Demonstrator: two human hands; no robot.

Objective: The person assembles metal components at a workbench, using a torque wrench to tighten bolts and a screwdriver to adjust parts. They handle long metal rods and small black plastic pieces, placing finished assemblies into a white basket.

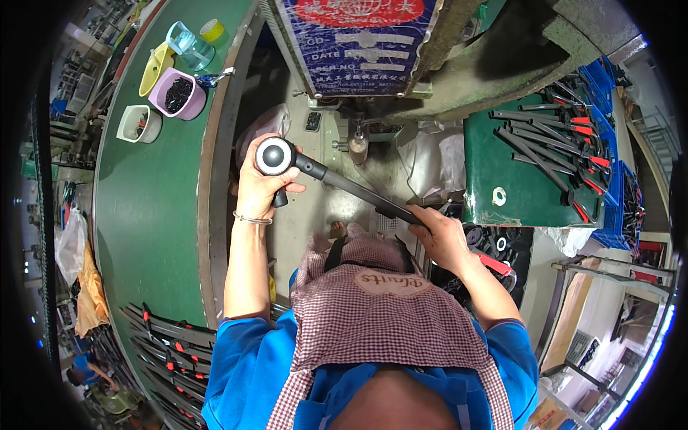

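Observation:
My left hand (263,188) grips the round joint of a black tubular metal frame part (365,194), which has a disc with a white ring facing up. My right hand (443,236) holds the tube's other end, near my apron. The tube slants down to the right between both hands. Beyond it, apart from it, stands the metal spindle of a press-like machine (358,142), under a blue nameplate that bears writing. A red handle (494,264) shows beside my right forearm; whether it joins the held tube cannot be told.
A green workbench (156,215) at left carries a purple tub of small black parts (180,95), a white tub (141,124), a water bottle (194,52) and a tape roll (212,30). Tubular parts with red handles (559,145) lie on the right green table; similar parts (174,355) lie at lower left.

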